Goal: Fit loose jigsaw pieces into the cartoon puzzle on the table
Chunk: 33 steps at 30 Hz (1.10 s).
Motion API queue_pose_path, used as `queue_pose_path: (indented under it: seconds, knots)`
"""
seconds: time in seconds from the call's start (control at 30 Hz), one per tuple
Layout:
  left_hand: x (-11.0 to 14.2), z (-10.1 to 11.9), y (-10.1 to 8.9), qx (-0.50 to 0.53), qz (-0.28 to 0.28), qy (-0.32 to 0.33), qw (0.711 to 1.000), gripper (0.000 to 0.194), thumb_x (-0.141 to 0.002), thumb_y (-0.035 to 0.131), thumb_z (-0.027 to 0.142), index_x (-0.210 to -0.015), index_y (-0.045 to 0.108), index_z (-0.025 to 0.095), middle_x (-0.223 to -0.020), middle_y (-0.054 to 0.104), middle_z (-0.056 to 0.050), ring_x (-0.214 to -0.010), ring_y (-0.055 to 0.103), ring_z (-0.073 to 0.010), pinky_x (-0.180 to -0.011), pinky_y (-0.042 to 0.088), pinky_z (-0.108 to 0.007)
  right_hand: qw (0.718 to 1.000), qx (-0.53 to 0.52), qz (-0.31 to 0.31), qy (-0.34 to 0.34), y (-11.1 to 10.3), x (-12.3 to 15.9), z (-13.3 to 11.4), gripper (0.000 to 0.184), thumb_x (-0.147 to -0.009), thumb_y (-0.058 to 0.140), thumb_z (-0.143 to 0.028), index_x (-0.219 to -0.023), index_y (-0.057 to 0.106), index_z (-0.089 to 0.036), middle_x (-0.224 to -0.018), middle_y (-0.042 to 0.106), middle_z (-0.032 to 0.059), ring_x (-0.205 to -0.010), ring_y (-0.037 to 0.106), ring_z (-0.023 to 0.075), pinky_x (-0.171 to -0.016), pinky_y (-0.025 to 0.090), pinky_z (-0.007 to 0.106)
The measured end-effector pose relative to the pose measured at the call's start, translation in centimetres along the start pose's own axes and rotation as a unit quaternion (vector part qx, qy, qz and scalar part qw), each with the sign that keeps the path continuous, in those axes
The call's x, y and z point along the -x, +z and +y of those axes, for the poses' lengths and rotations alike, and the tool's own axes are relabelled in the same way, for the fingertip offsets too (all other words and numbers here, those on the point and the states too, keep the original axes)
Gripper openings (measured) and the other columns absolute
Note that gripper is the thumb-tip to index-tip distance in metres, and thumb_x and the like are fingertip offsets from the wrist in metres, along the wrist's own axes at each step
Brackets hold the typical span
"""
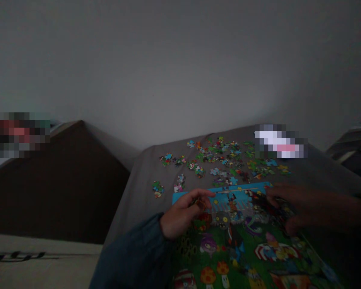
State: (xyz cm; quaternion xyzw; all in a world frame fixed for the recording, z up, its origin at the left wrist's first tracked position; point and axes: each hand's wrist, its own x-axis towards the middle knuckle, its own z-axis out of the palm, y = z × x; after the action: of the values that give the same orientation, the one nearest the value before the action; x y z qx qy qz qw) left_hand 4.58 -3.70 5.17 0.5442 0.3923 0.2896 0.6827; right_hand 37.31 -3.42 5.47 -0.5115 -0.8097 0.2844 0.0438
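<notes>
A picture board puzzle [276, 228] with cartoon plants and zombies on a green ground and a blue top strip lies in front of me. My left hand [183, 212] rests at its upper left, with the index finger stretched along the blue strip and the thumb apart below it. No piece shows clearly in that hand. Over the upper right of the board, my right hand [301, 204] reaches in, dim, with a gap between fingers and thumb. Its fingertips are near a dark area of the picture. Loose jigsaw pieces [216, 152] lie scattered beyond the board.
The grey cloth-covered table [138, 188] runs back to a plain wall [168, 72]. A bright, pixelated object [279, 143] lies at the table's back right. To the left stands a dark brown panel [63, 192]. More pieces [158, 188] lie left of the board.
</notes>
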Motion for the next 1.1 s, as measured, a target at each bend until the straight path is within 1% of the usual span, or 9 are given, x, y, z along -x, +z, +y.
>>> queue_pose_path:
  seconds: [0.07,0.1,0.2,0.3,0.47,0.6,0.67,0.93,1.1]
  knots:
    - [0.0,0.0,0.0,-0.012,-0.002,0.003,1.0,0.036,-0.072,0.054,0.013,-0.107,0.063,0.02,-0.085,0.056,0.0,-0.071,0.045,-0.0121,-0.067,0.035,-0.027,0.992,-0.043,-0.114,0.014,-0.3,-0.3,-0.9,0.028,-0.062,0.071,-0.028,-0.08,0.051,-0.022,-0.093,0.06,0.0032,-0.087,0.056,0.024,-0.072,0.043,0.034]
    - [-0.1,-0.1,0.0,-0.02,-0.004,0.002,1.0,0.037,-0.072,0.053,0.012,-0.107,0.063,0.02,-0.085,0.057,0.0,-0.07,0.045,-0.0119,-0.067,0.035,-0.027,0.99,-0.048,-0.131,0.019,-0.5,-0.4,-1.2,0.027,-0.063,0.069,-0.027,-0.081,0.05,-0.021,-0.096,0.059,0.0041,-0.09,0.055,0.025,-0.074,0.042,0.035]
    - [-0.2,-0.5,0.0,-0.044,-0.017,-0.003,0.999,0.04,-0.07,0.052,0.009,-0.107,0.063,0.02,-0.086,0.057,0.0,-0.073,0.05,-0.0132,-0.069,0.038,-0.028,0.988,-0.053,-0.144,0.025,-0.8,-0.6,-1.7,0.026,-0.065,0.067,-0.025,-0.082,0.048,-0.021,-0.099,0.058,0.0056,-0.094,0.053,0.026,-0.077,0.039,0.036]
    - [-0.3,-0.9,0.0,-0.068,-0.033,0.004,0.997,0.038,-0.071,0.052,0.012,-0.107,0.063,0.019,-0.087,0.058,-0.001,-0.078,0.055,-0.0162,-0.074,0.041,-0.031,0.986,-0.042,-0.158,0.037,-0.8,-0.6,-1.3,0.023,-0.066,0.064,-0.023,-0.081,0.046,-0.021,-0.097,0.057,0.0059,-0.093,0.053,0.0261,-0.077,0.038,0.036]
    - [-0.3,-0.8,0.0,-0.126,-0.03,-0.008,0.992,0.037,-0.076,0.051,0.018,-0.112,0.061,0.017,-0.087,0.06,-0.003,-0.081,0.055,-0.0188,-0.077,0.042,-0.034,0.985,-0.036,-0.166,0.034,-1.0,-0.3,-0.1,0.025,-0.07,0.067,-0.03,-0.081,0.046,-0.02,-0.094,0.057,0.0051,-0.088,0.053,0.0249,-0.073,0.037,0.034]
    - [-0.4,-0.4,-0.2,-0.159,-0.036,-0.012,0.987,0.037,-0.078,0.049,0.022,-0.113,0.06,0.019,-0.086,0.06,-0.002,-0.082,0.055,-0.0192,-0.076,0.042,-0.033,0.984,0.007,-0.172,0.038,-1.5,-0.2,-0.4,0.032,-0.069,0.073,-0.031,-0.082,0.046,-0.02,-0.091,0.055,0.0043,-0.085,0.052,0.0224,-0.07,0.035,0.031]
    - [-0.5,-0.3,-0.3,-0.176,-0.036,-0.018,0.984,0.036,-0.078,0.049,0.023,-0.113,0.06,0.02,-0.086,0.06,-0.002,-0.083,0.055,-0.0194,-0.076,0.042,-0.032,0.984,0.027,-0.17,0.041,-1.5,-0.2,-0.8,0.029,-0.072,0.072,-0.028,-0.083,0.046,-0.02,-0.089,0.055,0.0035,-0.084,0.052,0.021,-0.068,0.033,0.029]
    - [-0.7,0.2,0.1,-0.149,-0.034,-0.037,0.988,0.037,-0.077,0.048,0.027,-0.112,0.058,0.019,-0.082,0.058,-0.002,-0.078,0.055,-0.0195,-0.073,0.043,-0.033,0.986,0.042,-0.155,0.046,-0.9,-0.1,-0.6,0.024,-0.073,0.071,-0.02,-0.076,0.047,-0.02,-0.077,0.051,-0.001,-0.073,0.048,0.0161,-0.059,0.027,0.026]
    - [-0.8,0.3,0.0,-0.16,-0.043,-0.036,0.986,0.038,-0.076,0.048,0.026,-0.112,0.057,0.019,-0.084,0.057,-0.002,-0.079,0.055,-0.0194,-0.072,0.043,-0.033,0.981,0.021,-0.187,0.047,-1.1,-0.6,-0.6,0.03,-0.073,0.073,-0.018,-0.073,0.043,-0.02,-0.065,0.044,-0.0058,-0.061,0.04,0.0115,-0.054,0.024,0.025]
